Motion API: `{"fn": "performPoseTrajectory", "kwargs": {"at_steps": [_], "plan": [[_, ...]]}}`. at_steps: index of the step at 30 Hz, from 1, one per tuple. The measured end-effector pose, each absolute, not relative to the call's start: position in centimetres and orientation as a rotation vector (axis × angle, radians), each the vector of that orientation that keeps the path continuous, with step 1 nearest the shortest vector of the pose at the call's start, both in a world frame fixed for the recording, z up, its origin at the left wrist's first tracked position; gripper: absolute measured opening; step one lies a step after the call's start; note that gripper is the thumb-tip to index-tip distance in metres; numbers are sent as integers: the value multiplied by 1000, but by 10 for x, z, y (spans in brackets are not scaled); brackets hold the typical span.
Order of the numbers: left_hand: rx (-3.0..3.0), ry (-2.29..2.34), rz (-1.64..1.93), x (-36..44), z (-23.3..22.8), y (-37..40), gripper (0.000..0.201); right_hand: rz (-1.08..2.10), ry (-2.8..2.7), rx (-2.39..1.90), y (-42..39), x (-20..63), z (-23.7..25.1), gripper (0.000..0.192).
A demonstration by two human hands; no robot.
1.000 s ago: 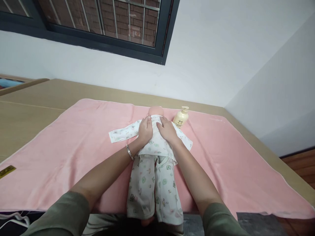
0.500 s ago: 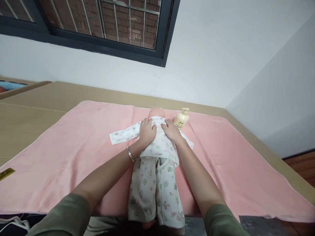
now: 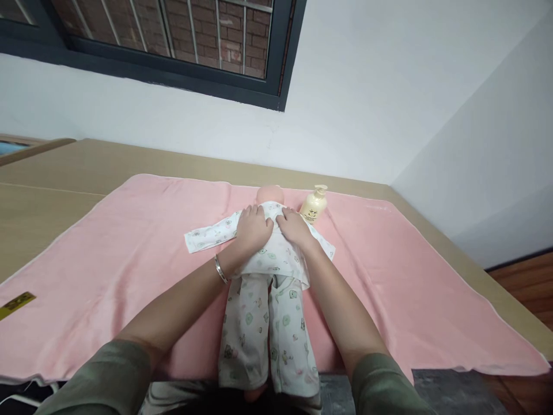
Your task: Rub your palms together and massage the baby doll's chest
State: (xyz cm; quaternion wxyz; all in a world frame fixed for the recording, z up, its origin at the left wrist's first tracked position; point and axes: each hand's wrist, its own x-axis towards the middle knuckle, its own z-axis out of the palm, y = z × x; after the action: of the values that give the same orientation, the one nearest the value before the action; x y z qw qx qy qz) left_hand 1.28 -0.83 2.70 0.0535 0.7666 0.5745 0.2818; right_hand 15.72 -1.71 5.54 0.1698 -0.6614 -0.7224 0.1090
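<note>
Nearest, at the near edge of the counter (image 3: pixel 52 173): printed trousers (image 3: pixel 264 328) on a doll (image 3: pixel 268 271), legs hanging past the pink towel (image 3: pixel 129 253). Farther in, left hand (image 3: pixel 253 227) and right hand (image 3: pixel 295 228) flat on the doll's printed top (image 3: pixel 276 253), side by side on the chest, fingers (image 3: pixel 249 214) loosely together, palms down, pinching nothing. A bracelet (image 3: pixel 220 268) on the left wrist. Beyond, doll's bare head (image 3: pixel 271 193) toward the far edge; cream pump bottle (image 3: pixel 314 204) just beside it. Yellow tag (image 3: pixel 16 304) near the left edge.
</note>
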Motion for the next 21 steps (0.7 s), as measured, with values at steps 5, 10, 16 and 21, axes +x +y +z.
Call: {"fn": "performPoseTrajectory", "kwargs": {"at_steps": [5,10,16,21], "plan": [[2330,1768,777,14,30,-12,49,247,-2072,-1923,-15,160,55,45],[2245,1686,700,-4,41,7,36,117,-2198,-1894,-43,128,61,54],[2350,1764,766,6,30,-7,46,282,-2133,-1848,-31,144,60,52],[2396,1750,864,17,24,-20,54,318,-1991,-1920,-14,161,49,61]]}}
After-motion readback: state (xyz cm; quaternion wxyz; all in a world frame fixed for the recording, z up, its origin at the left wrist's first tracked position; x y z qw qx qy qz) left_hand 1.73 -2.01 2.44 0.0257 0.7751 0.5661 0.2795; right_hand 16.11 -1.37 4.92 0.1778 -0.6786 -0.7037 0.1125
